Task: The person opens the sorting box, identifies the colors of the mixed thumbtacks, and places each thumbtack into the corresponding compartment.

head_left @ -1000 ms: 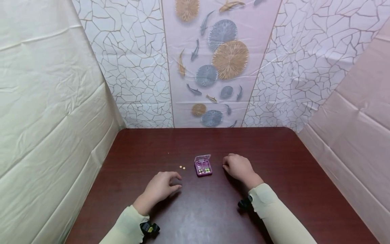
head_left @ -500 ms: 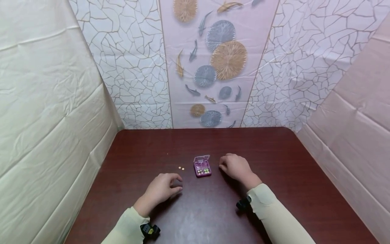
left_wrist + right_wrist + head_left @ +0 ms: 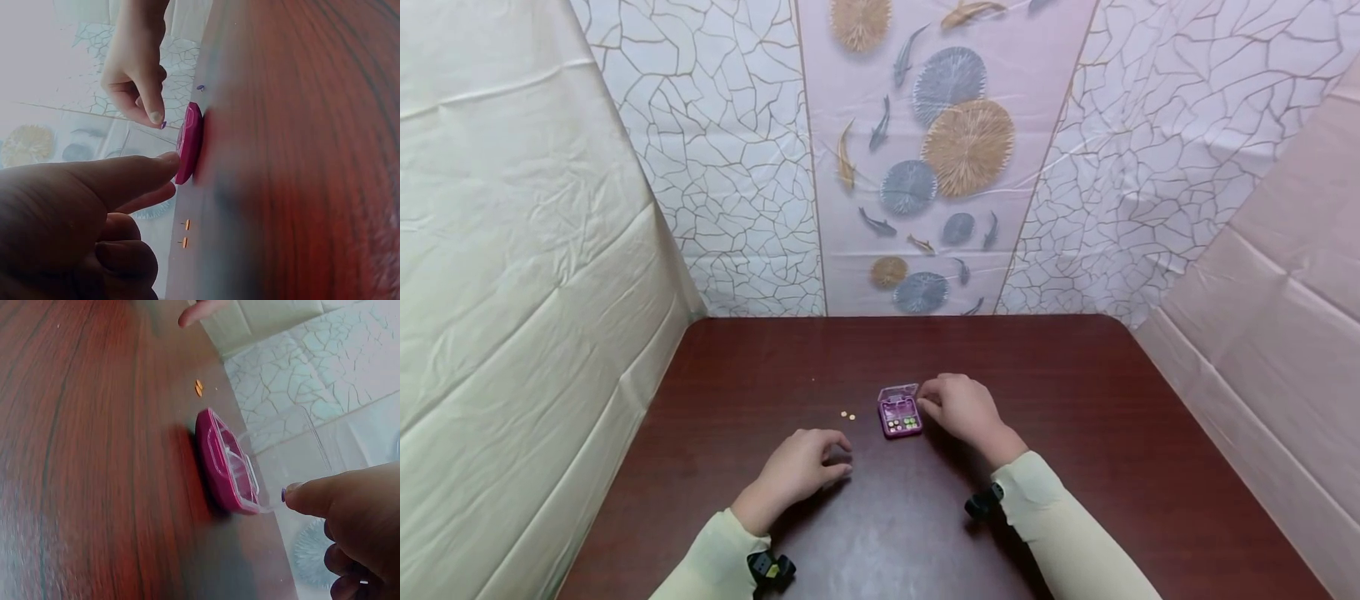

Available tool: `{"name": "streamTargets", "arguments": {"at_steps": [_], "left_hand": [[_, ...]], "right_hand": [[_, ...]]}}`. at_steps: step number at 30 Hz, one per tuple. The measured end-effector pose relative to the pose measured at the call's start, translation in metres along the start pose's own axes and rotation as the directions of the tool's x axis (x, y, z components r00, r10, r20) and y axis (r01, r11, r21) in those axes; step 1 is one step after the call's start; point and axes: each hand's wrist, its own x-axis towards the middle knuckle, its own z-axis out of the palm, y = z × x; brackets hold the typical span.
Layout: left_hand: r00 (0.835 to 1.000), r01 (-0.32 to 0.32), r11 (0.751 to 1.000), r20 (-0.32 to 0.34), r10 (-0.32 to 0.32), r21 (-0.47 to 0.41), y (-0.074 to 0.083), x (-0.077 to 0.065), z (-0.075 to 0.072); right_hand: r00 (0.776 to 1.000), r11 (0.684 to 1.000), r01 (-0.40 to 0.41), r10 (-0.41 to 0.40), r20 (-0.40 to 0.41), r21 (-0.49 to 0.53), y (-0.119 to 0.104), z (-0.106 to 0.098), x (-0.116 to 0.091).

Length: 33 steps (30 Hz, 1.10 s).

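A small magenta case (image 3: 901, 432) stands on the table with its clear lid (image 3: 287, 456) raised. Yellow and green round heads fill its near compartments in the head view. My right hand (image 3: 964, 410) is at the case's right side, thumb and forefinger pinching a small purple thumbtack (image 3: 164, 125) beside the lid. My left hand (image 3: 801, 463) hovers left of the case, fingers loosely bent and holding nothing. Two orange thumbtacks (image 3: 186, 234) lie left of the case, their thin pins pointing up. Another purple tack (image 3: 200, 87) lies on the table beyond the case in the left wrist view.
The dark red-brown table (image 3: 895, 533) reaches back to a patterned cloth (image 3: 917, 167). Pale cloth walls (image 3: 535, 292) close in both sides. A tiny pale speck (image 3: 812, 379) lies at the back left of the tacks.
My right hand has moved left, from apart on the right to right beside the case's lid. The left hand, the case and the orange tacks have stayed nearly where they were.
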Motion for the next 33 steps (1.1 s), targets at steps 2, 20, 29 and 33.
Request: {"name": "streamTargets", "arguments": {"at_steps": [2, 20, 29, 33], "left_hand": [[1.0, -0.005, 1.0, 0.004, 0.004, 0.006, -0.001, 0.001, 0.0], [0.998, -0.057, 0.998, 0.009, 0.057, 0.018, 0.004, 0.012, 0.003], [0.998, -0.059, 0.998, 0.024, 0.058, 0.026, 0.004, 0.012, 0.004], [0.998, -0.055, 0.998, 0.025, 0.055, 0.023, 0.004, 0.011, 0.004]], "right_hand": [[1.0, 1.0, -0.009, 0.009, 0.008, 0.004, -0.003, 0.002, 0.002], [0.999, 0.999, -0.028, 0.029, 0.043, -0.03, -0.017, 0.018, 0.011], [0.996, 0.998, -0.061, 0.063, 0.062, -0.035, -0.022, 0.02, 0.014], [0.996, 0.998, -0.055, 0.057, 0.065, -0.035, -0.024, 0.019, 0.015]]}}
